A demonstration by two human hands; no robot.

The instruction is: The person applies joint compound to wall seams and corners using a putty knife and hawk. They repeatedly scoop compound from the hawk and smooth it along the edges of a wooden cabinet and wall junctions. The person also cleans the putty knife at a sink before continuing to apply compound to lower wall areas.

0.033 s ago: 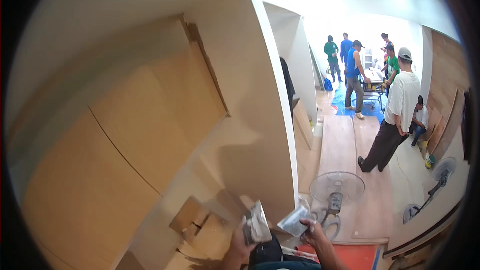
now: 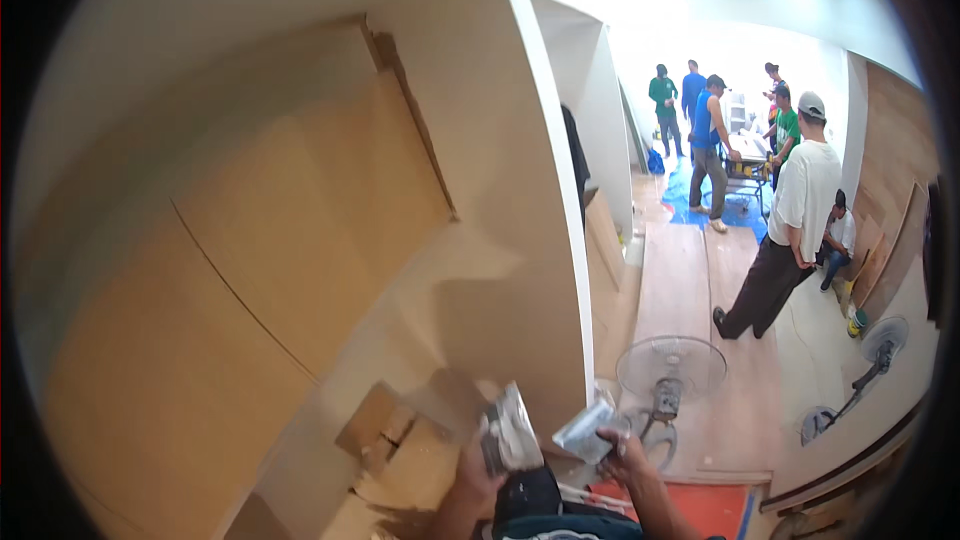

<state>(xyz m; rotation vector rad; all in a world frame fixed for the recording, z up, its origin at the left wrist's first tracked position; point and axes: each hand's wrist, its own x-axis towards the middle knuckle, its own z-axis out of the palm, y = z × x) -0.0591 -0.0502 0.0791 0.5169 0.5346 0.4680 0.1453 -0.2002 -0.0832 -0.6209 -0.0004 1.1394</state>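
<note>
My left hand [image 2: 478, 464] grips a flat scraper [image 2: 516, 430] whose broad blade carries pale putty; it stands tilted near the lower middle. Close by on the right, my right hand [image 2: 626, 458] is closed around a wide putty knife [image 2: 580, 432], its blade pointing left toward the other tool. A short gap separates the two blades. The handles are mostly hidden by my fingers. Both hands are held in front of my body, near the end of a pale wall [image 2: 490, 170].
Beyond my right hand stands a floor fan [image 2: 670, 368] on wooden boards [image 2: 740, 390]. A person in a white shirt [image 2: 805, 195] stands farther off. Several people gather around a work table [image 2: 748, 148]. Cardboard [image 2: 385, 430] lies low left; a red sheet [image 2: 690, 510] covers floor nearby.
The whole view has shifted slightly, with the fan and walls a little higher in the picture. Both hands keep hold of their tools, which appear slightly higher too.
</note>
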